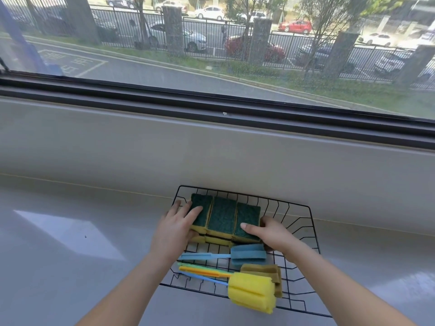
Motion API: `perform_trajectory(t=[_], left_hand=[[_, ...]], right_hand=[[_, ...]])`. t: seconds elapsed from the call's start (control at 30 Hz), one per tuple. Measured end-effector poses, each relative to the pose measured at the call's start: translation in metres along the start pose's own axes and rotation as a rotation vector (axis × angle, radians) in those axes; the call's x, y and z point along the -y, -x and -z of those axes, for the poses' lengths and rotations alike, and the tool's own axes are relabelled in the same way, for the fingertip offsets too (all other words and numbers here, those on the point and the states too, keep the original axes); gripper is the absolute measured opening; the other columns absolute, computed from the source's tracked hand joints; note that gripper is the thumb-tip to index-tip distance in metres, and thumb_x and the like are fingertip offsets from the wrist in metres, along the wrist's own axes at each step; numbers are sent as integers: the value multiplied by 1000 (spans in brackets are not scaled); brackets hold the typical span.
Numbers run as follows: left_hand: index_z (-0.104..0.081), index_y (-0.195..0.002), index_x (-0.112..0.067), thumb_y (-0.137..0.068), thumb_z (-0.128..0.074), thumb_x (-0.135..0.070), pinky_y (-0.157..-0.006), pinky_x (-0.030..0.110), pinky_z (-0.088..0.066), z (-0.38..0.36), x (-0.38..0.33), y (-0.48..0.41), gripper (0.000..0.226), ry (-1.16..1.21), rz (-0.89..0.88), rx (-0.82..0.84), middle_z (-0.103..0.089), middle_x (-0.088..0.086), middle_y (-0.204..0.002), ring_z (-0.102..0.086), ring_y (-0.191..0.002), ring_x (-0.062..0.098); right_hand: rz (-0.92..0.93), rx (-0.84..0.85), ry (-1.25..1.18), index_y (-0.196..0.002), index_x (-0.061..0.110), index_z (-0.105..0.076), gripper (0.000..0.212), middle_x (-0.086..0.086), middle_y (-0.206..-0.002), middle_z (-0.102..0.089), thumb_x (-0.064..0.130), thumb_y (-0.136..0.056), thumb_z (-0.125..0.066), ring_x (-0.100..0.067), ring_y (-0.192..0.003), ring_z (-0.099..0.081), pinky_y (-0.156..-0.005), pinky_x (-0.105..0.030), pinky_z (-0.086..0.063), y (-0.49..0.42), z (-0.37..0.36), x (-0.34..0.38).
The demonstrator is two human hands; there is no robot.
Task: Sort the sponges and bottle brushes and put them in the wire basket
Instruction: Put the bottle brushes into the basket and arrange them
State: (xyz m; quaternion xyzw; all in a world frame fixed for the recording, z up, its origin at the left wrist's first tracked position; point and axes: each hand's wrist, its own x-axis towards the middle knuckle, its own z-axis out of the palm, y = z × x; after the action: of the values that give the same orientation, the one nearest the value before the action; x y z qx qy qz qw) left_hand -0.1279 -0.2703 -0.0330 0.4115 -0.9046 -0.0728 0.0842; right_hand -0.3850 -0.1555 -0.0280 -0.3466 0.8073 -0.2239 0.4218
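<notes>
A black wire basket (297, 206) sits on the grey counter against the wall. In its far half lie green-topped yellow sponges (222, 215), three side by side on top of a lower layer. My left hand (171, 231) holds the left end of the row, thumb on the top and fingers down the side. My right hand (275, 234) holds the right end the same way. In the near half lie bottle brushes: a blue-headed one (248, 254), an olive-headed one (266, 270) and a yellow-headed one (251, 295), handles pointing left. The yellow head overhangs the front rim.
The grey counter (82, 231) stretches left and right of the basket. A low grey wall and window ledge (211, 142) rise right behind it, with a window above looking onto a street.
</notes>
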Motion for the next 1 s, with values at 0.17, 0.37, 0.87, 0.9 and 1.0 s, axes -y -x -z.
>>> perform_trajectory(t=[0.17, 0.37, 0.87, 0.9, 1.0], left_hand=[[-44, -141, -26, -77, -78, -34, -102, 50, -43, -3, -2, 2, 73, -55, -34, -23, -48, 8, -145, -39, -137, 36], [-49, -136, -24, -68, -85, -34, -108, 54, -38, -6, 1, 1, 78, -44, -52, -52, -55, 10, -137, -46, -131, 35], [-51, -136, -22, -69, -83, -38, -112, 52, -35, -9, 1, 0, 76, -38, -61, -65, -56, 11, -137, -46, -131, 36], [-51, -136, -22, -69, -83, -38, -112, 52, -35, -9, 2, 0, 76, -38, -63, -65, -56, 11, -137, -46, -131, 36], [-49, -136, -23, -68, -83, -39, -111, 52, -36, -10, 2, 1, 77, -47, -71, -74, -57, 10, -135, -46, -130, 35]], right_hand=[[-41, -13, -15, -139, 10, -48, 96, -3, -117, -59, 78, -74, -65, -21, -100, -64, -87, -42, -62, 4, 5, 0], [-106, -13, -152, -135, 11, -54, 91, -2, -102, -64, 81, -78, -56, -21, -91, -68, -79, -38, -64, 6, 19, 0], [-50, -6, -241, -105, 14, -64, 48, -9, -105, -72, 56, -84, -73, -25, -96, -70, -87, -44, -61, -17, 13, 8], [-55, 0, -254, -107, 14, -63, 50, -8, -106, -72, 57, -84, -73, -25, -96, -70, -84, -42, -62, -16, 13, 8], [-65, 11, -278, -111, 15, -62, 53, -10, -108, -72, 57, -83, -74, -27, -97, -71, -85, -43, -62, -16, 15, 8]])
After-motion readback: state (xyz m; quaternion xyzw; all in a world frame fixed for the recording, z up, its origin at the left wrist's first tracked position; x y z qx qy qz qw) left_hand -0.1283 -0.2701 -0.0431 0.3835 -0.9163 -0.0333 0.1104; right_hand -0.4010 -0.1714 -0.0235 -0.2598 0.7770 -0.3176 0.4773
